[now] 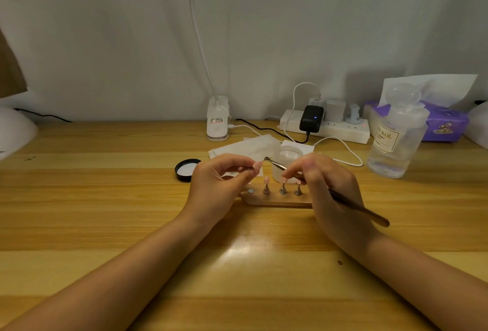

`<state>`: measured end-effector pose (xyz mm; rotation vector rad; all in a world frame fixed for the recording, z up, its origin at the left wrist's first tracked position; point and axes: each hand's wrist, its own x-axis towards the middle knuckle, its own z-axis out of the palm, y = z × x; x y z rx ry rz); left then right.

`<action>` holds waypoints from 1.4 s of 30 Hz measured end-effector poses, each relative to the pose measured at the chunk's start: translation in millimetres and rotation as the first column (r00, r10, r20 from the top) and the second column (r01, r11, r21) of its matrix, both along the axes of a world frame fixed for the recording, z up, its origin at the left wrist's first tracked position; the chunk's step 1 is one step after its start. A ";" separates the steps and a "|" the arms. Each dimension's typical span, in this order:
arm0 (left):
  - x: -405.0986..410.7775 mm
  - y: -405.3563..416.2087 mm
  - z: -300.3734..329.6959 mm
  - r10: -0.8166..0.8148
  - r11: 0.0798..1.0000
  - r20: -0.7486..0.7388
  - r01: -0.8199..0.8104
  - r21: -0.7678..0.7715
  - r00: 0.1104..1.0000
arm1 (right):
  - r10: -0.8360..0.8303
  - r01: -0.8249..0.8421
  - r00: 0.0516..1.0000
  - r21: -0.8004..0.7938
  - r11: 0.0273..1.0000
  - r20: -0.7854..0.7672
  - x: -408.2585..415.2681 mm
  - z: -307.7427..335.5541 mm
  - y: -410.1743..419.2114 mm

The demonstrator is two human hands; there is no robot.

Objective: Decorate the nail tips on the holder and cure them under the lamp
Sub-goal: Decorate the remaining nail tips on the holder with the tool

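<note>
A wooden holder (pixel 274 200) lies on the desk in front of me, with three metal stands (pixel 282 189) upright on it, each topped by a pink nail tip (pixel 266 180). My left hand (pixel 219 185) pinches another stand with a pink nail tip (pixel 257 165), lifted above the holder's left end. My right hand (pixel 324 185) grips a thin metal tool (pixel 356 205) like a pen; its small head (pixel 267 158) points at the lifted tip. An open frosted jar (pixel 286 161) stands just behind the holder.
The jar's black lid (pixel 186 169) lies to the left. A clip lamp base (pixel 217 119) stands at the back, beside a power strip (pixel 327 126) with cables. A clear liquid bottle (pixel 396 135) and a purple tissue pack (pixel 443 122) are on the right. White dome (pixel 13 130) at far left.
</note>
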<state>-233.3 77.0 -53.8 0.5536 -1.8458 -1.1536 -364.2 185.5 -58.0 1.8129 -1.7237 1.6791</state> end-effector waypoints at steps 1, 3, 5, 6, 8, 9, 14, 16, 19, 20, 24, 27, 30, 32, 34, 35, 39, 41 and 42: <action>-0.1 0.0 0.0 0.000 1.000 -0.001 0.000 0.001 1.000 | 0.012 -0.014 0.997 -0.019 1.000 -0.076 1.8 -0.2 0.4; 0.0 -0.2 0.1 -0.002 1.000 -0.004 0.002 0.003 1.000 | 0.028 -0.036 0.983 -0.044 0.998 -0.181 3.9 -1.9 0.3; 0.1 0.0 0.6 -0.005 1.000 -0.004 0.005 0.005 1.000 | 0.025 -0.031 0.984 -0.033 0.999 -0.178 3.0 -1.9 0.0; 0.2 0.4 1.0 -0.005 1.000 0.000 0.005 0.004 1.000 | 0.017 -0.021 0.989 -0.022 1.000 -0.147 2.4 -1.2 0.2; 0.4 1.1 1.5 -0.008 1.000 -0.001 0.008 0.004 1.000 | -0.004 0.004 1.000 0.004 1.000 -0.031 0.7 0.2 0.6; 0.5 1.3 1.7 -0.011 1.000 -0.005 0.011 0.009 1.000 | -0.014 0.014 0.999 0.016 1.000 0.033 0.0 0.8 0.7; 0.3 1.1 1.5 -0.014 1.000 -0.013 0.014 0.014 1.000 | 0.001 -0.002 0.999 -0.022 1.000 -0.039 1.9 1.4 0.3; 0.0 0.8 1.1 -0.014 1.000 -0.013 0.014 0.009 1.000 | 0.025 -0.032 0.991 -0.048 0.998 -0.134 3.4 -0.3 0.4; 0.4 1.4 1.8 -0.019 1.000 -0.015 0.019 0.015 1.000 | 0.017 -0.023 0.986 -0.035 0.999 -0.163 2.8 -1.1 0.3; 0.7 1.7 2.5 -0.023 0.999 -0.021 0.024 0.025 1.000 | 0.004 -0.007 0.992 -0.028 1.000 -0.127 1.9 -0.7 0.4; 1.7 3.7 5.2 -0.024 0.998 -0.053 0.027 0.065 0.998 | -0.048 0.047 0.994 0.007 0.999 0.103 -1.5 2.5 2.1; 2.4 2.9 5.5 0.020 1.000 0.005 -0.021 0.016 1.000 | -0.064 0.067 0.991 -0.023 0.997 0.114 -1.6 5.8 3.0; 4.0 1.8 6.5 0.026 1.000 0.047 -0.026 -0.013 0.999 | -0.125 0.124 0.992 -0.054 0.991 -0.008 -6.0 11.7 5.2; 6.2 1.6 8.0 0.002 1.000 0.055 0.000 -0.026 0.998 | -0.163 0.160 0.983 -0.041 0.986 -0.082 -12.9 21.7 9.7; 7.9 0.4 9.1 -0.010 0.999 0.087 0.014 -0.050 0.996 | -0.177 0.189 0.956 0.029 0.982 -0.235 -22.2 37.1 16.2; 8.5 -0.3 9.1 -0.008 0.998 0.116 0.015 -0.056 0.993 | -0.182 0.224 0.920 0.086 0.971 -0.346 -26.8 45.1 19.5; 9.0 -2.0 6.8 -0.004 1.000 0.226 0.000 0.018 0.974 | -0.145 0.444 0.751 0.329 0.834 -0.645 -38.4 60.8 34.6; 9.4 -3.1 6.5 -0.022 0.999 0.255 0.011 0.044 0.967 | -0.096 0.474 0.723 0.390 0.790 -0.684 -40.3 53.4 46.8; 9.4 -3.1 6.7 -0.034 0.998 0.269 0.020 0.052 0.963 | -0.079 0.475 0.707 0.389 0.790 -0.703 -40.9 48.9 52.9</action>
